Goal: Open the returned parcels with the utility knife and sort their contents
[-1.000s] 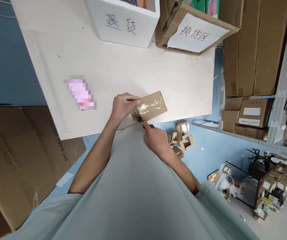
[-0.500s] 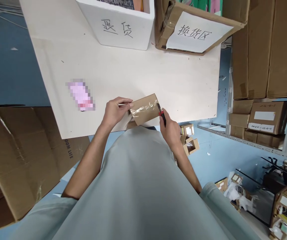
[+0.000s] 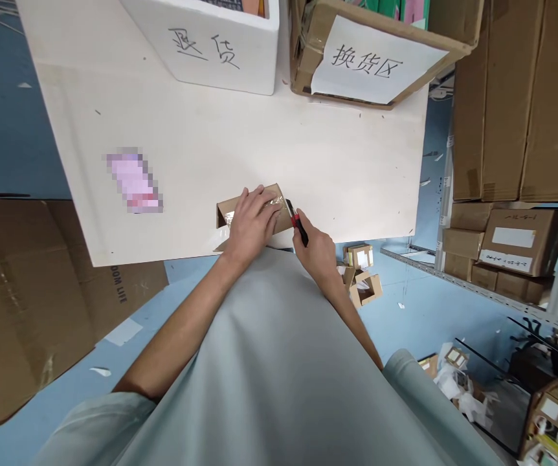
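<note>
A small brown cardboard box (image 3: 283, 220) with shiny clear tape lies at the table's near edge, close to my body. Its left end is open, and a flap hangs down there. My left hand (image 3: 252, 223) lies over the top of the box, fingers bent across the tape, gripping it and hiding its middle. In my right hand (image 3: 316, 252) is a red and black utility knife (image 3: 298, 223), its tip against or very near the box's right end. Whether the blade is in the cardboard I cannot tell.
A white foam box (image 3: 225, 52) and a labelled cardboard carton (image 3: 357, 61) stand at the table's back. A blurred pink item (image 3: 136, 182) lies left on the white table (image 3: 357, 155). Large cartons (image 3: 31, 291) stand at left; shelves with boxes (image 3: 512, 239) are at right.
My left hand has moved from the box's left end onto its top. The open left end now shows. My right hand still holds the knife at the right end.
</note>
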Demonstrator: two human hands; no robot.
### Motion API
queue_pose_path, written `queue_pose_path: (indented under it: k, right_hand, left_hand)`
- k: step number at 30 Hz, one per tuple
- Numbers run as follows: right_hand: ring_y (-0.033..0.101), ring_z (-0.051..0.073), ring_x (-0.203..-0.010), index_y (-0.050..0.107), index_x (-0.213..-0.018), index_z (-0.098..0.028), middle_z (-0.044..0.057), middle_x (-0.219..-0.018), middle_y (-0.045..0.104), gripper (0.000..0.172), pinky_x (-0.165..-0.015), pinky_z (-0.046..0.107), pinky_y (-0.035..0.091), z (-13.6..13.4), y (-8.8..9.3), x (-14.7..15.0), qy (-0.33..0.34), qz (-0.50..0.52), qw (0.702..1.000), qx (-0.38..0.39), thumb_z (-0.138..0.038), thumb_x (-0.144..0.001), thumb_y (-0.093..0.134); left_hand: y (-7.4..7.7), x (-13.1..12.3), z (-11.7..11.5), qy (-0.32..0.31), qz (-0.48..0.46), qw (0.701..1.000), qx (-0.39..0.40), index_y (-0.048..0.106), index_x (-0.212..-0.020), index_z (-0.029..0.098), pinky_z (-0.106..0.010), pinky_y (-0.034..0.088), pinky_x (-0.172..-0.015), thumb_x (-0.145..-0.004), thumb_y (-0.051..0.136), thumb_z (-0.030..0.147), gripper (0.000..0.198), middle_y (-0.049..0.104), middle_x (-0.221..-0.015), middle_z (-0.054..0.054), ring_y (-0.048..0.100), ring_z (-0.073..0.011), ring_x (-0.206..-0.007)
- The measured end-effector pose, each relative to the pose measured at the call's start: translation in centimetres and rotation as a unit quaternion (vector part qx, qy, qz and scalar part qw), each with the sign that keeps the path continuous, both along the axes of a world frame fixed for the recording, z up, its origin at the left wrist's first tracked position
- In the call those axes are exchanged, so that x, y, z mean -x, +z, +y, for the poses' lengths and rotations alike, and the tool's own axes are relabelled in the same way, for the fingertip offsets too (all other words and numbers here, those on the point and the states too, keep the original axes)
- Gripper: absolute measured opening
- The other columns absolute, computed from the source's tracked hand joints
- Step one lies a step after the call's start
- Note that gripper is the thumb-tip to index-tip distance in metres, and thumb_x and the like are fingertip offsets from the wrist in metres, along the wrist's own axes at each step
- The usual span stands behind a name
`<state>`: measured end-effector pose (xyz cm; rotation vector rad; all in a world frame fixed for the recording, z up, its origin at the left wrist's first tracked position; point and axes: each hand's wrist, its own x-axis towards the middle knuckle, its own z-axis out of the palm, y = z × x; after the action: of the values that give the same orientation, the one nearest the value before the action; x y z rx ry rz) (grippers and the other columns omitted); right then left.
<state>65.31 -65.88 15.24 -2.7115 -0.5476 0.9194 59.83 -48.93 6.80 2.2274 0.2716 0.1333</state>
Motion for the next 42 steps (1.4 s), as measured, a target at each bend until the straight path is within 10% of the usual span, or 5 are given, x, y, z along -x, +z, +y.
queue_pose_path:
  k: [14,42]
  right_hand:
    - [0.080,0.028,-0.099,0.013,-0.184,-0.022,0.017,-0.118,0.077,0.070,-0.090,0.039,0.062,3.4,0.7,1.4,0.084,-0.007,0.979,0.183,-0.026,-0.117,0.036]
    - [0.079,0.028,-0.101,0.009,-0.184,-0.030,0.014,-0.120,0.078,0.067,-0.093,0.040,0.060,3.8,3.3,1.6,0.067,0.000,0.978,0.197,-0.030,-0.120,0.028]
  left_hand:
    - [-1.2,0.3,-0.1,0.024,-0.018,0.999,0.024,0.076,-0.125,0.033,-0.070,0.025,-0.139,-0.113,0.055,0.046,0.027,0.073,-0.145,-0.007,0.051,-0.0335,-0.160]
    - [-2.1,0.1,-0.6,0.030,-0.040,0.999,0.020,0.074,-0.124,0.033,-0.069,0.028,-0.140,-0.116,0.046,0.043,0.031,0.075,-0.143,-0.006,0.051,-0.0312,-0.161]
